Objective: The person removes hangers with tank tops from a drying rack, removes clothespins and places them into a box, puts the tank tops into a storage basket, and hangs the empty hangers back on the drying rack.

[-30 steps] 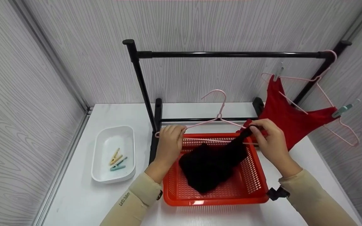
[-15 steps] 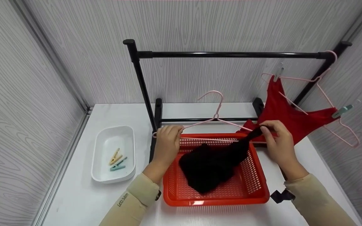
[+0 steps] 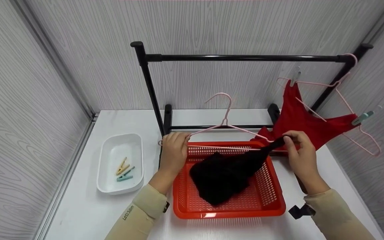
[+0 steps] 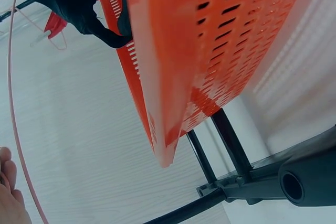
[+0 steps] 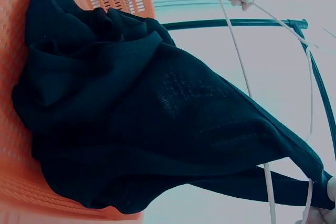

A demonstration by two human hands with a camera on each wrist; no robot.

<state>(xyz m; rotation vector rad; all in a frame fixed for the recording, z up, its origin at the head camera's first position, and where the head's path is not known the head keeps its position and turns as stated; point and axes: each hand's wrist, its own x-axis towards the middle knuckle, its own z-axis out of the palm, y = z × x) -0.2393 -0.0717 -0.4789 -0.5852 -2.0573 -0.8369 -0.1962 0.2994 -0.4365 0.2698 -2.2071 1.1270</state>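
Observation:
In the head view my left hand (image 3: 174,151) pinches the left end of a pink wire hanger (image 3: 224,123), whose hook points up. My right hand (image 3: 302,156) pinches a narrow strap-like end of a black garment (image 3: 222,176) at the hanger's right end. The rest of that garment lies bunched in a red perforated basket (image 3: 228,215). In the right wrist view, the stretched black cloth (image 5: 157,114) crosses the hanger wire (image 5: 236,45), and part of the wire is hidden behind it. The left wrist view has the basket's side (image 4: 163,77) up close.
A black rack (image 3: 245,58) stands behind the basket. From its right end hangs a red garment (image 3: 307,130) on another pink hanger (image 3: 343,96), with pale green clothespins (image 3: 363,118) on it. At left, a white tray (image 3: 107,160) holds a yellow clothespin (image 3: 122,167) and a green one (image 3: 125,176).
My right hand has moved to the right and slightly down, drawing the black strap out longer. My left hand and the hanger have shifted a little left.

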